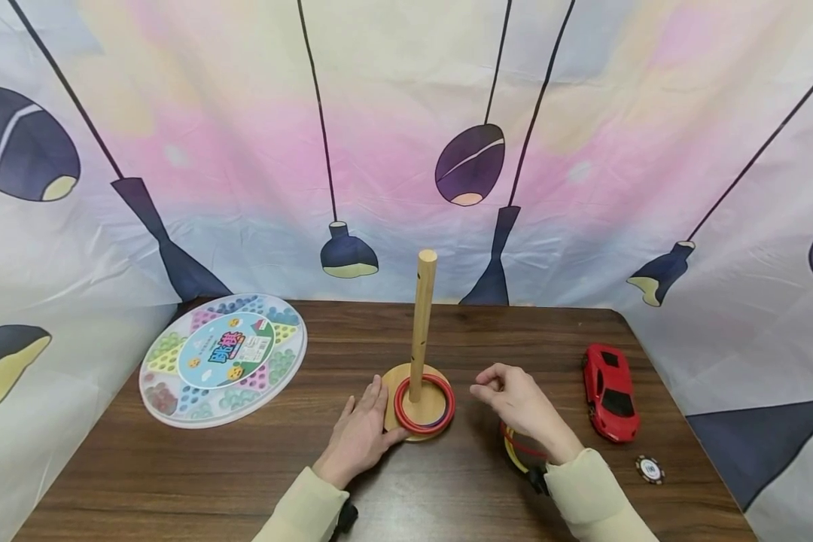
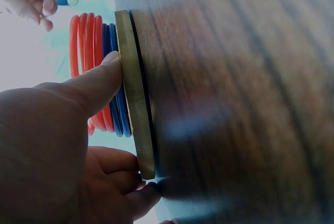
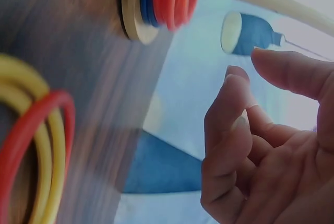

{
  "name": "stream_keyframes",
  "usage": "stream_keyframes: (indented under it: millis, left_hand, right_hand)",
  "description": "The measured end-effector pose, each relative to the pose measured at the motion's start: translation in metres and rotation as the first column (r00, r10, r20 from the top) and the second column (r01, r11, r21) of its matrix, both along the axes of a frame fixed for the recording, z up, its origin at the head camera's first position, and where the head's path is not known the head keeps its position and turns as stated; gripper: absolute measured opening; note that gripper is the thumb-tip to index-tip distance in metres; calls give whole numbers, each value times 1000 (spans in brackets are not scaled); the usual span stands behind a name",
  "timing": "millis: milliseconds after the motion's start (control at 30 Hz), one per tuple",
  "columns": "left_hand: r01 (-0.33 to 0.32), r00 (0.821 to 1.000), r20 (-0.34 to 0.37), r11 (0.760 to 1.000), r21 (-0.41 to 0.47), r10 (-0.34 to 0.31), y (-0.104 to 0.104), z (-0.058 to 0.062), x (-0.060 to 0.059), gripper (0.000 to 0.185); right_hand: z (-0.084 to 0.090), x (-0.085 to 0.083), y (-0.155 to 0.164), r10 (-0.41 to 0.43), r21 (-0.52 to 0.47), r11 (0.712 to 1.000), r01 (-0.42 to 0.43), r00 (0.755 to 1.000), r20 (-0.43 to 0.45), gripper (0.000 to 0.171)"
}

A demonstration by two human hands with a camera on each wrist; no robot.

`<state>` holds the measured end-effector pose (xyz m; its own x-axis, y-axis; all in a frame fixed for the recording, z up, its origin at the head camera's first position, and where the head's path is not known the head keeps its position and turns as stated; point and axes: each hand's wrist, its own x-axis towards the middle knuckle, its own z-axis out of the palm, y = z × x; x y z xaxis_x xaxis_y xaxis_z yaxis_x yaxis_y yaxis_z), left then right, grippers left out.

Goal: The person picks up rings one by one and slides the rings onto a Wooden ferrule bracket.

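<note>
A wooden peg (image 1: 422, 324) stands on a round wooden base (image 1: 391, 376) at the table's middle, with red rings (image 1: 403, 415) and blue rings (image 2: 119, 106) stacked on it. My left hand (image 1: 360, 433) rests against the base's left edge, its thumb (image 2: 91, 85) pressing the rim (image 2: 134, 93). My right hand (image 1: 515, 403) hovers just right of the stack, fingers loosely curled and holding nothing. Loose yellow rings (image 3: 44, 145) and a red ring (image 3: 31, 135) lie on the table under my right wrist.
A round plastic marble-game case (image 1: 223, 357) lies at the left. A red toy car (image 1: 610, 391) and a small round chip (image 1: 649, 469) sit at the right. A printed fabric backdrop (image 1: 406, 150) encloses the brown table (image 1: 196, 474).
</note>
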<state>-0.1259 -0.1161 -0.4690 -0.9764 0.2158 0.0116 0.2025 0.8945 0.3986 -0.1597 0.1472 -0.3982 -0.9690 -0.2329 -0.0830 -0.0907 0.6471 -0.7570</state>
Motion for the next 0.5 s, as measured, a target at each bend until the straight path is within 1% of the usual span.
stream_keyframes:
  millis: [167, 267, 333, 433, 500]
  left_hand:
    - [2, 1000, -7, 1000, -4, -2, 0, 0, 0, 88]
    - [-2, 1000, -9, 1000, -6, 2, 0, -1, 0, 88]
    - [-4, 1000, -11, 1000, -9, 4, 0, -1, 0, 88]
    - [-4, 1000, -12, 1000, -12, 4, 0, -1, -1, 87]
    - [-4, 1000, -11, 1000, -12, 4, 0, -1, -1, 87]
  right_hand:
    - [1, 6, 17, -30, 68, 997, 31, 999, -16, 25]
    - [1, 10, 26, -33, 158, 987, 35, 999, -21, 31]
    - [1, 13, 32, -33, 245, 969, 39, 999, -32, 35]
    - [1, 17, 40, -28, 376, 926, 48, 998, -58, 37]
    - [1, 20, 46, -20, 432, 901, 49, 997, -69, 37]
